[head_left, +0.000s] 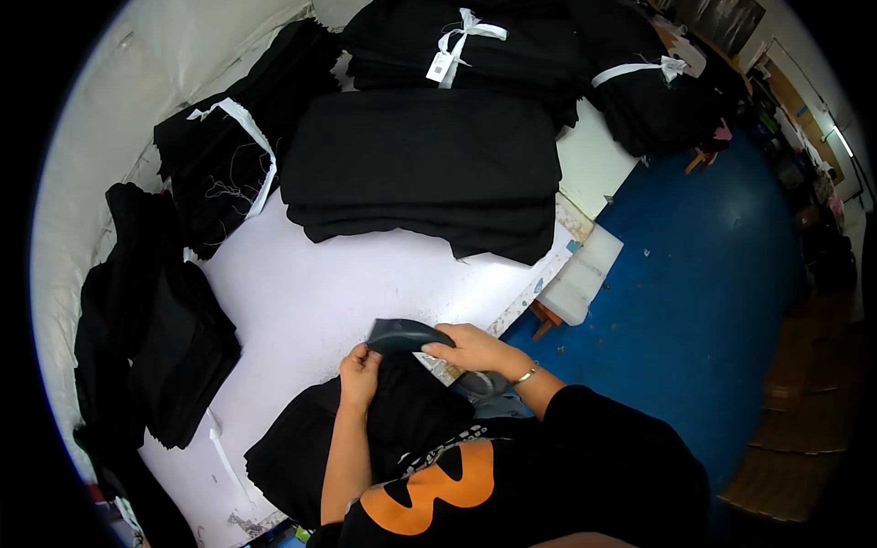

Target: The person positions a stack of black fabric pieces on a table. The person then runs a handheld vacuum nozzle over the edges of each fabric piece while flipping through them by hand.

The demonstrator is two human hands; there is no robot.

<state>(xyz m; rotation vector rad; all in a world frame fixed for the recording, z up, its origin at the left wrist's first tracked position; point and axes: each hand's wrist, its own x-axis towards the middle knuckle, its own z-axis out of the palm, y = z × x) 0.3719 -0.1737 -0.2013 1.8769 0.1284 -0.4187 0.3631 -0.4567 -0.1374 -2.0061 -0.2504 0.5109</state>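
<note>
Just below frame centre, the left hand (359, 376) pinches the dark piece (402, 336) at its left end; the right hand (473, 351) grips its right end. White ties (470, 29) bind bundles (393, 46), upper frame.

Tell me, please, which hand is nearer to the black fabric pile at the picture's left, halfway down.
Left. The left hand is right of the pile, at the tip of the dark device; the right hand is farther right, gripping the device.
</note>
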